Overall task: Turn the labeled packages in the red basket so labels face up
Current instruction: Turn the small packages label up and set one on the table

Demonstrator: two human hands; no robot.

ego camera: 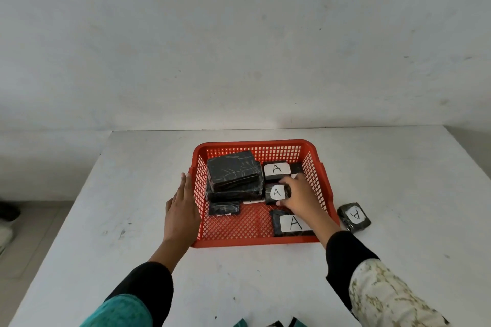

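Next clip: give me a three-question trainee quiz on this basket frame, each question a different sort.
1. True or false: the left hand rests flat against the outside of the red basket.
2. How many packages inside the basket show an A label facing up?
3. Which does the right hand grip? a) the stacked black package b) the middle A package c) the package on the table

Key: 1 true; 2 three; 3 b.

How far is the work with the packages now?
Done: two packages in the red basket show A labels, back and front. In hand: the right hand grips a third labelled one. Left: the black stack shows no labels.
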